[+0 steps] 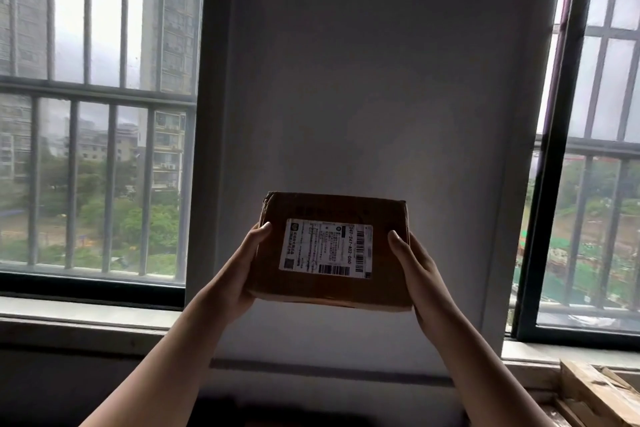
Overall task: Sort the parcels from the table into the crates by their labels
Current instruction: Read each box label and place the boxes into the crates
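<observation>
Two bare forearms rose from the bottom edge of the frame toward its centre. The left hand (244,265) gripped the left side of a brown rectangular cardboard parcel (329,291), its thumb laid flat on the front face and its other fingers hidden behind the box. The right hand (417,270) gripped the right side in the same way, thumb on the front face near the edge, the rest of its fingers out of sight behind. The parcel was held up in the air just below the centre of the frame, front face turned to the camera and slightly tilted. A white printed shipping label (325,246) with barcodes covered most of that face, its text running sideways; the small print was too fine to read.

In the lower right corner lay pale wooden slats (595,392); whether they belonged to a crate could not be told. Behind the parcel stood a plain grey wall panel (381,80), filling the middle of the frame. A grey window sill (86,312) ran along the lower left. A barred window (97,114) filled the upper left, and a dark-framed barred window (595,149) stood along the right edge. Tower blocks and green trees showed beyond the bars.
</observation>
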Motion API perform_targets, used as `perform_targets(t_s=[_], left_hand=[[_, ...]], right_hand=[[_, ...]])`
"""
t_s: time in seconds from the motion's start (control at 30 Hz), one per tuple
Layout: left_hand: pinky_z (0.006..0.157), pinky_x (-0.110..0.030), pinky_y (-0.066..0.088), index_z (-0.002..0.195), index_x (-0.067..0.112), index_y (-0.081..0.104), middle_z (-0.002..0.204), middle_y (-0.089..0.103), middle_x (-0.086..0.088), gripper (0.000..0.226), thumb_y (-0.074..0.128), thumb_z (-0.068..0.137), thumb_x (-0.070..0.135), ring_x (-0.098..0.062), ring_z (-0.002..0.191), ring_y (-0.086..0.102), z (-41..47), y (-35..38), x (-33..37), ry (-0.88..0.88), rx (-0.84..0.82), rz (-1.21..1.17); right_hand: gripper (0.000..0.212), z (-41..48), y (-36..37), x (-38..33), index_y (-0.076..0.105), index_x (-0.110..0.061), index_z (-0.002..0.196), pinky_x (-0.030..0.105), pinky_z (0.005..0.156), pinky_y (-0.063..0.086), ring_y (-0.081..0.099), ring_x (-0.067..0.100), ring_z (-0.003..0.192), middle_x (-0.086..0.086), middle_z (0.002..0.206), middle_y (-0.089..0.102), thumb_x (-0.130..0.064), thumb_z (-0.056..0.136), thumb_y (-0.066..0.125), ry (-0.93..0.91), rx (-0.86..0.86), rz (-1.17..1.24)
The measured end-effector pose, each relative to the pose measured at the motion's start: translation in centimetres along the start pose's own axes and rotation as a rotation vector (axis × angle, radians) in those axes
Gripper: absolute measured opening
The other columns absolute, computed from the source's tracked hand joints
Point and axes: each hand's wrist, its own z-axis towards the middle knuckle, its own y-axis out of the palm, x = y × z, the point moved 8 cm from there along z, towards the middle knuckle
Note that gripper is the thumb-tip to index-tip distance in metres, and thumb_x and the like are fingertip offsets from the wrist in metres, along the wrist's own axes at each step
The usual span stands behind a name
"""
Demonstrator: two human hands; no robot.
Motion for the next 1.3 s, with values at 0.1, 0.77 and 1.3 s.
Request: perform_targets(t_s=[0.1,0.77,1.3], left_hand=[[0.112,-0.063,0.039,0.137,0.023,0.062,0.137,0.063,-0.018,0.092,0.085,0.060,0.067,-0.040,0.128,0.058,-0.3,0.1,-0.9,-0.084,-0.037,-0.035],[0.101,-0.074,0.042,0.146,0.038,0.040,0.144,0.054,-0.020,0.108,0.095,0.054,0.055,-0.043,0.130,0.055,0.7,2.6,-5.5,0.030,-0.002,-0.211],[0.102,-0.060,0.050,0.142,0.028,0.048,0.127,0.070,-0.012,0.077,0.083,0.077,0.046,-0.036,0.115,0.068,-1.2,2.0,-11.7,-0.170,0.109,0.090]], right_hand=[[0.027,-0.4,0.1,-0.3,0.064,-0.038,0.123,0.033,0.073,0.062,0.074,0.014,0.097,-0.005,0.109,0.076,-0.037,0.097,0.055,-0.027,0.005,0.007],[0.125,-1.4,1.3,4.5,-0.002,-0.067,0.148,0.064,0.108,0.040,0.048,0.019,0.138,-0.011,0.160,0.039,-0.073,0.054,0.081,0.041,0.048,0.108],[0.054,-3.2,-0.4,12.2,0.053,-0.033,0.138,0.042,0.089,0.060,0.072,0.022,0.109,0.001,0.119,0.074,-0.044,0.087,0.062,0.208,0.009,0.032]])
